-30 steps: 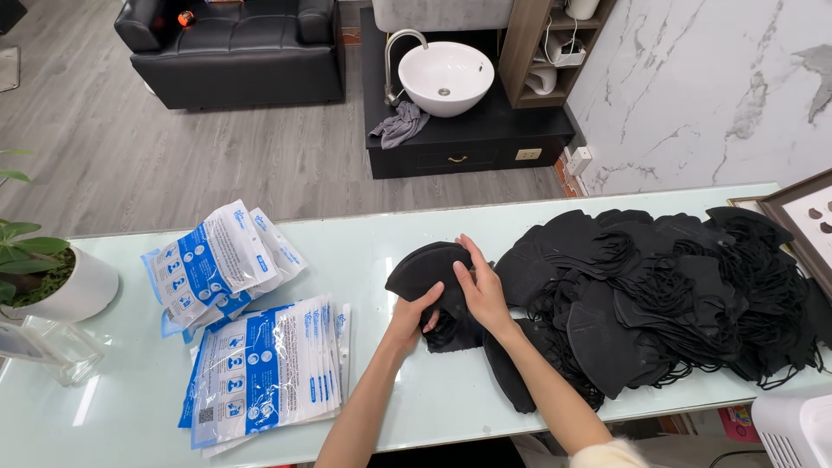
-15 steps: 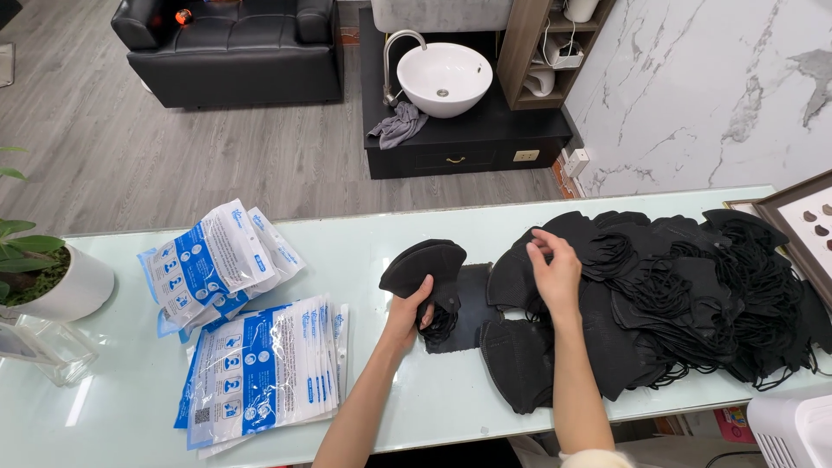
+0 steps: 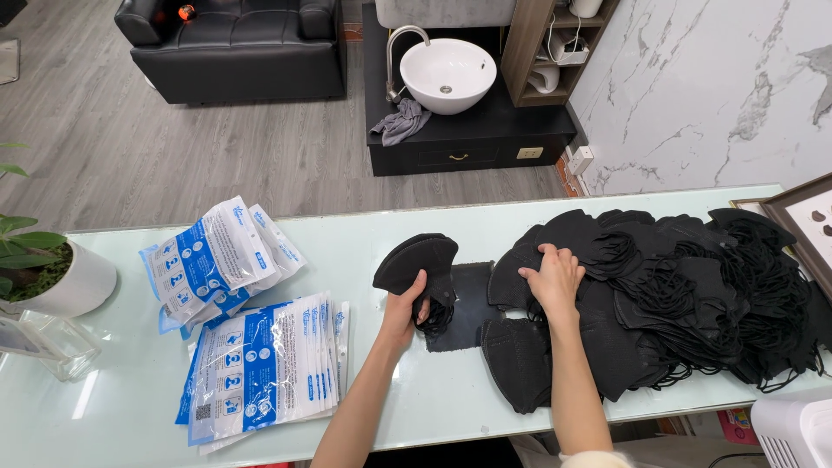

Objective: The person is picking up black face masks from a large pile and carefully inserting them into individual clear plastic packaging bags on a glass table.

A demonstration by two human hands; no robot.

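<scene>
My left hand [image 3: 406,305] pinching stack of black masks [image 3: 418,260], mid-worktop. My right hand [image 3: 555,276] clutching mask from big black pile [image 3: 676,295] filling right end. Blue-white packets [image 3: 260,368] near front edge, left; plant pot [image 3: 65,282] at left end.

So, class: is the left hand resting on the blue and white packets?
No: the left hand holds a small stack of black masks above the table, well apart from the packets lying to its left.
</scene>
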